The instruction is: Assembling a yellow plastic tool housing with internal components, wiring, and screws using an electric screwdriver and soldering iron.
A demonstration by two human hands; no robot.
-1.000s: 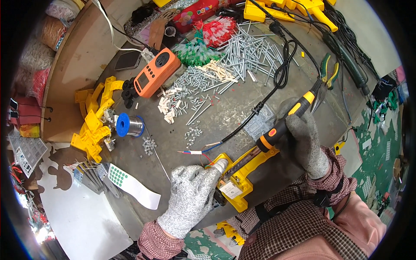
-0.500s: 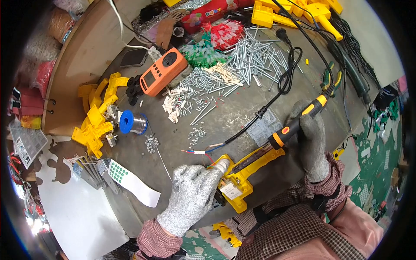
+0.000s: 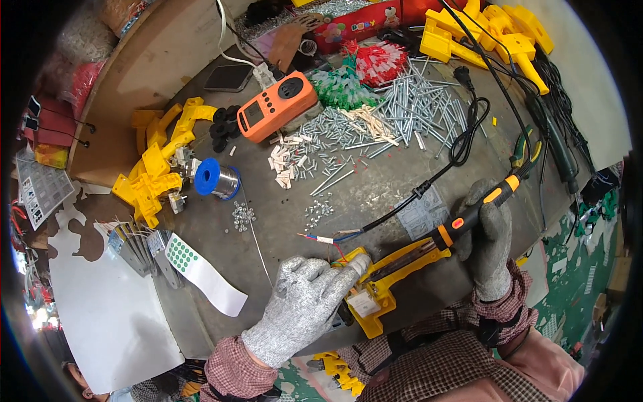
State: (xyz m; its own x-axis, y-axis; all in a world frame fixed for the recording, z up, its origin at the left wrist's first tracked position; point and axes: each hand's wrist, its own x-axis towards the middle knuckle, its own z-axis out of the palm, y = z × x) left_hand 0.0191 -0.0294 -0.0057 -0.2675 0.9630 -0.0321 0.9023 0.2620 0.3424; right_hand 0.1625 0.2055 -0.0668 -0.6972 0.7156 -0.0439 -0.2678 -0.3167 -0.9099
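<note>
My gloved left hand (image 3: pixel 295 309) grips a yellow plastic housing (image 3: pixel 410 270) near the table's front edge, a fingertip pressed on its far end. Inside the housing sits a white block (image 3: pixel 364 303), with thin red and green wires by my fingertip. In my gloved right hand (image 3: pixel 494 251) is a soldering iron (image 3: pixel 463 224) with a black and orange handle, its dark barrel slanting down left over the housing. The tip's exact contact cannot be made out. Just beyond, a black power cord (image 3: pixel 382 221) ends in bare-ended coloured wires and a white sleeve.
A blue solder spool (image 3: pixel 207 177) stands left, near yellow housings (image 3: pixel 149 175). Behind are an orange socket meter (image 3: pixel 278 107), loose screws (image 3: pixel 418 100) and small nuts (image 3: pixel 318 210). Metal plates (image 3: pixel 137 251) and a sticker strip (image 3: pixel 204 275) lie left. Pliers (image 3: pixel 521 147) and cables are at right.
The view has shifted, so the table's things sit a little further right. Both hands keep their holds; the soldering iron stays over the housing.
</note>
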